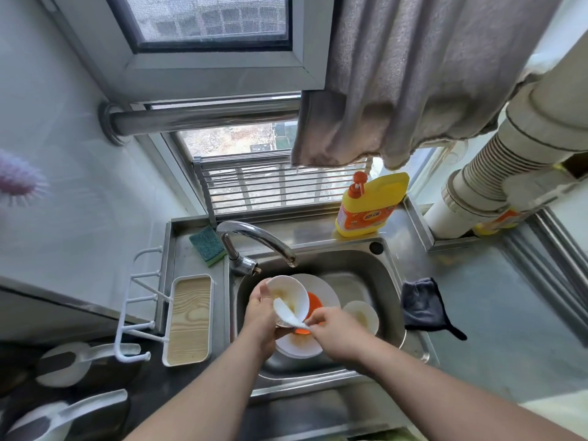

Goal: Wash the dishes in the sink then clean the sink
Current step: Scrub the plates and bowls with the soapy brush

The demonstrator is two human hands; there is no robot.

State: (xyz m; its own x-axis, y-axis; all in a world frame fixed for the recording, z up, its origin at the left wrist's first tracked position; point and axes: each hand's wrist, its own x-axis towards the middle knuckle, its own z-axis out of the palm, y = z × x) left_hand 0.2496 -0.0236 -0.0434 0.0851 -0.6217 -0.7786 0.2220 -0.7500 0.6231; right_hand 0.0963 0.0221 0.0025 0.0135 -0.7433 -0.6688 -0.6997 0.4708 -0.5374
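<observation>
1. Narrow kitchen corner under a window; stainless sink point(389, 281) set into a steel bench point(477, 313), faucet point(254, 240) above, not seen running.
2. Left hand point(259, 316) curled round the rim of a white bowl point(288, 297), held tilted over the basin.
3. Right hand point(334, 329) pinching the handle of a white soup spoon point(288, 311), spoon head inside the bowl.
4. Below: white plate point(299, 346), something orange point(315, 302) resting on it, a second bowl point(362, 316) to the right.
5. Bowl judged rigid, light, breakable, slick with residue; best held thumb inside rim, fingers under base.
6. Spoon judged small, slippery; hold mid-handle.
7. Green scouring sponge point(206, 246) and yellow detergent bottle point(369, 206) on the back ledge, dark cloth point(423, 307) beside the basin.
</observation>
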